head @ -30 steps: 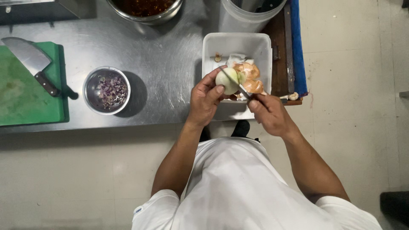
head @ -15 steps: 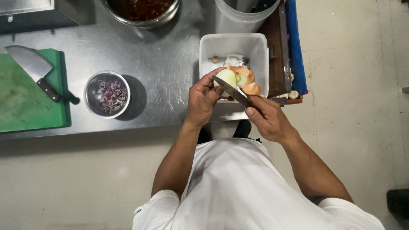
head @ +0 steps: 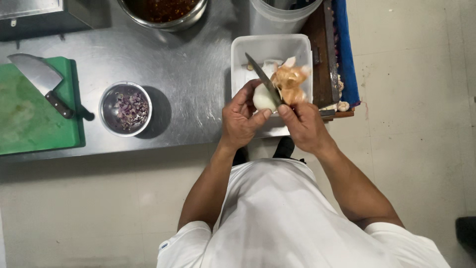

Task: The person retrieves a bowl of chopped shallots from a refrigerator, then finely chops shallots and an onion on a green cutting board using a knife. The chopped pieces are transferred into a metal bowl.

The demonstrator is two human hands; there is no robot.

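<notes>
My left hand (head: 241,120) grips a pale peeled onion (head: 263,98) over the near edge of a white plastic tub (head: 270,45). My right hand (head: 303,125) holds a small knife (head: 263,79) whose blade points away from me, lying against the onion. A flap of orange-brown onion skin (head: 289,83) is lifted off the onion, pinched against the blade. More peelings lie inside the tub.
On the steel counter (head: 173,69) stands a small metal bowl (head: 125,108) of chopped purple onion. A cleaver (head: 42,80) lies on a green cutting board (head: 29,116) at left. A large pot (head: 163,11) and a bucket (head: 283,12) stand at the far edge; a blue-rimmed crate (head: 342,54) sits at right.
The knife blade has swung from pointing down-right to pointing away from me, and a piece of orange skin has peeled up off the onion. Both hands stayed over the tub.
</notes>
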